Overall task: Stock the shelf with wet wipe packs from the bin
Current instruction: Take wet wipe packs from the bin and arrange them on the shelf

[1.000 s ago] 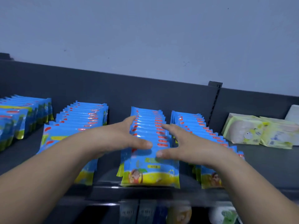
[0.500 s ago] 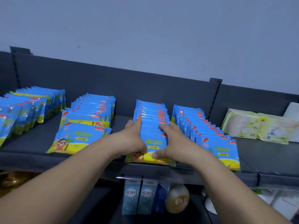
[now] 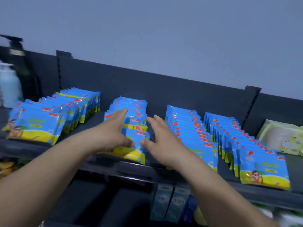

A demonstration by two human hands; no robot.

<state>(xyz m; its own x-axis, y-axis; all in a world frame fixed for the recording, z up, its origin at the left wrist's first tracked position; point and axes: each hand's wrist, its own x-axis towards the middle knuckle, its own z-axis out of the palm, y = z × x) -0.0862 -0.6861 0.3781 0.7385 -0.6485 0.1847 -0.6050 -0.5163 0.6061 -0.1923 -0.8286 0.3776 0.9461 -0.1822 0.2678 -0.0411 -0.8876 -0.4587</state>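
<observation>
fingers [image 3: 122,112]: left hand [image 3: 113,133] lies flat on the pack row [image 3: 132,104]; right hand [image 3: 161,140] is splayed just beside it; we grip nothing.
front pack [image 3: 137,150]: between our hands, long axis left-right, left hand nearer.
shelf [image 3: 96,120]: row runs front to back.

Four rows of blue wet wipe packs stand on the shelf [image 3: 91,163]: a far-left row [image 3: 41,126], a second row [image 3: 132,115], a third row [image 3: 191,136] and a right-hand row [image 3: 252,154]. The packs within each row overlap too closely to count. Two hands reach in, the left hand [image 3: 111,133] and the right hand [image 3: 162,141]. One pale blue bottle [image 3: 9,89] and one pale green pack [image 3: 282,138] show.
</observation>
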